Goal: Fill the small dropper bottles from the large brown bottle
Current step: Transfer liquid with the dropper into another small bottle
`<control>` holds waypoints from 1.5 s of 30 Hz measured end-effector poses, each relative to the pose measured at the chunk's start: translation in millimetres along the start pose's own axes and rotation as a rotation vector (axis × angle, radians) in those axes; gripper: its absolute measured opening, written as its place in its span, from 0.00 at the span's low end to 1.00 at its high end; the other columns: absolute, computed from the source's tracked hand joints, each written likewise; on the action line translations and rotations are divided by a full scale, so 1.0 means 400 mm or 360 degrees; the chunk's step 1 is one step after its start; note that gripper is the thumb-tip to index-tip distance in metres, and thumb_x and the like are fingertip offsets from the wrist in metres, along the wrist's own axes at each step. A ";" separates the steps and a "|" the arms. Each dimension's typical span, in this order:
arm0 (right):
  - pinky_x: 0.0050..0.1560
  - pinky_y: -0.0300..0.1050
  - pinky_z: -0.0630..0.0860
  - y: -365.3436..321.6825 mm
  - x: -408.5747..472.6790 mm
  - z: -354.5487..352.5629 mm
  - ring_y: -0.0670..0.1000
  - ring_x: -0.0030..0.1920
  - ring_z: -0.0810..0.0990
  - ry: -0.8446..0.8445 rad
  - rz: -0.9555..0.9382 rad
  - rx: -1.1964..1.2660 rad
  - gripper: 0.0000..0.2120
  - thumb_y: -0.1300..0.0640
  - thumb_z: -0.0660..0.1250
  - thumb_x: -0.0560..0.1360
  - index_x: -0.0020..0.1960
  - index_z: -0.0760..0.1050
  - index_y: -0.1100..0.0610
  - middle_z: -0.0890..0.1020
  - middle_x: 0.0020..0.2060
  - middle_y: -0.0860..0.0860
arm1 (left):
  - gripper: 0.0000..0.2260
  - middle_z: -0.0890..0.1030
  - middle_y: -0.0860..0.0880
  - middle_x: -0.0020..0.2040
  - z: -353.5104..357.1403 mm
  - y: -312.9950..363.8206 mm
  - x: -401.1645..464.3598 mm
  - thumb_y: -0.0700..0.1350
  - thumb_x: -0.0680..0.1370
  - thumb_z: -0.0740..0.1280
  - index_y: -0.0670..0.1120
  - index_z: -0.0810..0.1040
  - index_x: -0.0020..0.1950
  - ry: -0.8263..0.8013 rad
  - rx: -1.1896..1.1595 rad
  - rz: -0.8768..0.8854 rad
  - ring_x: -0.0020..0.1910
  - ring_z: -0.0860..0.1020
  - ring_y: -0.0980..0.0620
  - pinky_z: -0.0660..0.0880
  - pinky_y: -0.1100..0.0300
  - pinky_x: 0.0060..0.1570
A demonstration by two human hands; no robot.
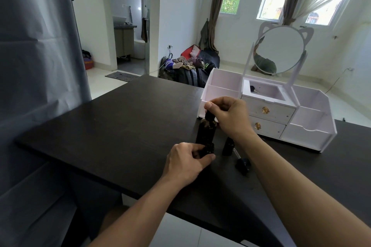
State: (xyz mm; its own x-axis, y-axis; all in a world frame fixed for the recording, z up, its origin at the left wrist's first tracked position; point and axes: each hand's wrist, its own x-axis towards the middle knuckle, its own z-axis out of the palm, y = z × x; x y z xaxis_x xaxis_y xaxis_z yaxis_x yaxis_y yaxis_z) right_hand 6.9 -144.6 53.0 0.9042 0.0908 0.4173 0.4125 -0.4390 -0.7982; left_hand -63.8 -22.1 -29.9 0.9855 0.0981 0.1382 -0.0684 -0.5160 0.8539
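Large brown bottle [206,130] stands mid-table, at seven o'clock of the organiser [307,126]; likely glass, rigid, breakable, so grip the body; right hand [226,115] pinches its dropper cap, left hand [187,163] curls round a small bottle [206,149] at its base.

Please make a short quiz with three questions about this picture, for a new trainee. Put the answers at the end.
1. True or false: the right hand pinches the top of the large brown bottle.
2. What does the left hand hold in its grip? A) a drawer knob B) a small dark bottle C) the mirror
3. Fill in: a loose dropper cap lies on the black ____.

Key
1. True.
2. B: the small dark bottle stands in front of the large one.
3. Table; the cap lies near a second small bottle, which stands open.
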 end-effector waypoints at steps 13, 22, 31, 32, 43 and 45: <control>0.43 0.40 0.82 -0.132 0.040 -0.100 0.44 0.34 0.85 0.0318 -0.0257 0.0302 0.05 0.56 0.75 0.73 0.41 0.81 0.55 0.84 0.32 0.46 | 0.13 0.81 0.56 0.36 0.004 -0.005 0.007 0.60 0.71 0.73 0.57 0.84 0.52 0.0014 0.0052 0.0052 0.38 0.79 0.58 0.78 0.59 0.43; 0.45 0.50 0.84 -0.163 0.008 -0.124 0.50 0.35 0.86 0.0255 -0.0292 0.0306 0.13 0.54 0.77 0.70 0.43 0.80 0.64 0.85 0.34 0.54 | 0.10 0.79 0.55 0.31 0.007 -0.020 0.010 0.59 0.70 0.73 0.55 0.85 0.44 0.0029 -0.0011 0.0092 0.33 0.78 0.58 0.77 0.58 0.41; 0.43 0.51 0.83 -0.109 -0.034 -0.089 0.53 0.35 0.86 0.0141 -0.0189 0.0342 0.13 0.53 0.78 0.68 0.40 0.79 0.62 0.85 0.34 0.56 | 0.13 0.81 0.56 0.35 0.008 -0.017 0.013 0.60 0.70 0.73 0.57 0.85 0.51 0.0023 0.0025 0.0071 0.38 0.80 0.58 0.79 0.57 0.44; 0.44 0.52 0.84 -0.105 -0.036 -0.086 0.53 0.35 0.86 0.0130 -0.0193 0.0312 0.13 0.53 0.78 0.68 0.40 0.79 0.61 0.85 0.33 0.55 | 0.13 0.81 0.56 0.35 0.008 -0.017 0.013 0.60 0.70 0.73 0.57 0.85 0.51 0.0019 0.0032 0.0064 0.38 0.80 0.58 0.79 0.57 0.44; 0.46 0.61 0.82 -0.064 -0.042 -0.066 0.55 0.38 0.86 0.0111 -0.0172 0.0194 0.15 0.48 0.78 0.67 0.37 0.79 0.58 0.85 0.33 0.54 | 0.15 0.80 0.57 0.36 0.008 -0.012 0.012 0.60 0.70 0.73 0.56 0.84 0.55 0.0030 0.0059 0.0028 0.39 0.79 0.60 0.77 0.61 0.42; 0.46 0.62 0.82 -0.063 -0.042 -0.066 0.56 0.38 0.86 0.0102 -0.0175 0.0219 0.13 0.50 0.78 0.68 0.36 0.78 0.58 0.85 0.33 0.55 | 0.16 0.81 0.56 0.37 0.009 -0.012 0.012 0.60 0.70 0.73 0.56 0.84 0.55 0.0033 0.0058 0.0022 0.39 0.79 0.59 0.78 0.59 0.44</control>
State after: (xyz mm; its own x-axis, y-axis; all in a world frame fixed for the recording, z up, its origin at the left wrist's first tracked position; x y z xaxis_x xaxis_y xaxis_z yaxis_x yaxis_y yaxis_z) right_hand -21.7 -158.7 77.4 0.8456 0.0722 0.5288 0.5238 -0.3028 -0.7962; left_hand -58.0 -22.2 -35.3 0.9810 0.1083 0.1608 -0.0760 -0.5482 0.8329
